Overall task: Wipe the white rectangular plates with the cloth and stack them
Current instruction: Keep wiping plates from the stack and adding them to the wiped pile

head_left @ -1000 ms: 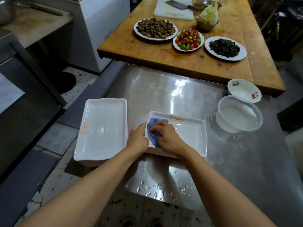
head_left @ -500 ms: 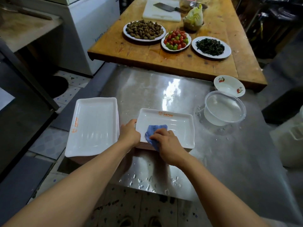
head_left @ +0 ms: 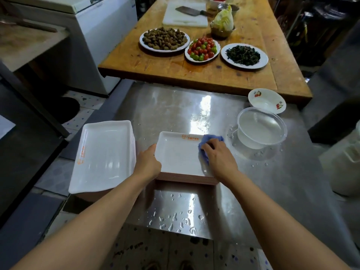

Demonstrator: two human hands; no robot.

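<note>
Lying crosswise on the steel bench (head_left: 282, 191), the top plate (head_left: 179, 152) is steadied at its left edge by the left hand (head_left: 148, 164), seemingly gripped, while the cloth (head_left: 206, 145) is pressed into its far-right corner under the right hand (head_left: 218, 156), fingers curled.

Bare wet counter (head_left: 175, 110) is lying open beyond the plates. Clear tub (head_left: 262, 128) & small bowl (head_left: 266, 100) are crowding the right side; plate stack (head_left: 103, 154) is blocking left.

Dim kitchen, light coming from overhead and ahead; wide-angle view.
Glare is streaking down the steel counter (head_left: 206, 106) and shining on the left plate stack (head_left: 105, 152). Wooden table (head_left: 175, 69) is reading brightest; the corners are falling into shadow. Straight edges are bowing near the frame borders. Focus is holding, slightly soft overall.
</note>
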